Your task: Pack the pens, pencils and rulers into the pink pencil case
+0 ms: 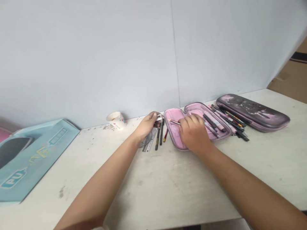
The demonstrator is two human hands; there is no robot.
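Left hand (146,125) clamped on small silver-white item (158,118) above worktop (168,188); right hand (193,134) curled at thin pencil (175,122) in open pink pencil case (173,135), can't tell if gripped; pencil's light, stiff, slippery, I'd pinch it mid-shaft.

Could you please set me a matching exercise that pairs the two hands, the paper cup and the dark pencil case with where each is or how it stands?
1. left hand
2. right hand
3. paper cup
4. dark pencil case

A. over the open pink-lined pencil case
B. tilted beside the wall
C. closed on a small silvery object
D. behind the loose pens

Pairs: 1-C, 2-A, 3-B, 4-D
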